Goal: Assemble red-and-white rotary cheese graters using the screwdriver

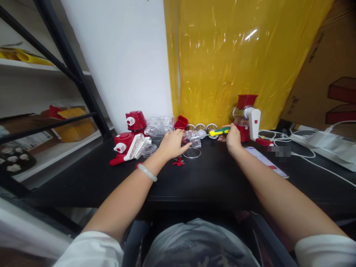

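My right hand point(233, 139) is closed around a screwdriver point(220, 131) with a green and yellow handle. Its thin shaft points left, towards a clear plastic part point(195, 140). My left hand point(172, 144) grips that part from the left, its thumb along the near side and its fingertips partly hidden. Below it, a clear round piece point(191, 153) lies on the black table point(194, 185). Small red pieces and screws point(178, 161) lie just in front of my left hand. Behind are several metal grater drums point(200, 128) and a red plastic piece point(181, 122).
An assembled red and white rotary grater point(246, 118) with a crank stands at the right. Red grater bodies point(135, 120), a white crank arm point(137, 145) and clear parts point(160, 124) crowd the left. A phone point(265, 162), white cables point(303, 155) and a shelf rack point(75, 81) flank the area.
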The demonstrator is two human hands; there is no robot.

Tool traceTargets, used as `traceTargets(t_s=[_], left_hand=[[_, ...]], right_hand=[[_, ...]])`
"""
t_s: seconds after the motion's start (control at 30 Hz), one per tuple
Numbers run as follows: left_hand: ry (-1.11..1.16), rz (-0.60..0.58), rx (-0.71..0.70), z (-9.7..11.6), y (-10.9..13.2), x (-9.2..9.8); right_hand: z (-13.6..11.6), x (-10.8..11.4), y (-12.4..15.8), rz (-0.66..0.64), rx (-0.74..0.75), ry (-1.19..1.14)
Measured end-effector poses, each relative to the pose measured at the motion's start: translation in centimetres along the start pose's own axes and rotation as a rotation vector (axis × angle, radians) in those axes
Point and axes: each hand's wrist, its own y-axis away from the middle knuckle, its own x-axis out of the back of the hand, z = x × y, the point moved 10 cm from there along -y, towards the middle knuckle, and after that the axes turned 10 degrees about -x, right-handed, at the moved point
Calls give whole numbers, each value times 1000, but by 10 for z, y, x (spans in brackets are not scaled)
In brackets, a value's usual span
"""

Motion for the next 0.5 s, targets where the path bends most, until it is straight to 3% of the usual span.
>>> traceTargets(t_s=[0.1,0.5], left_hand=[[10,2,1,0,0,0],[11,0,7,0,1,0]], right_hand=[[1,-2,1,-16,-39,-62],[-5,-8,3,-73,51,-69]])
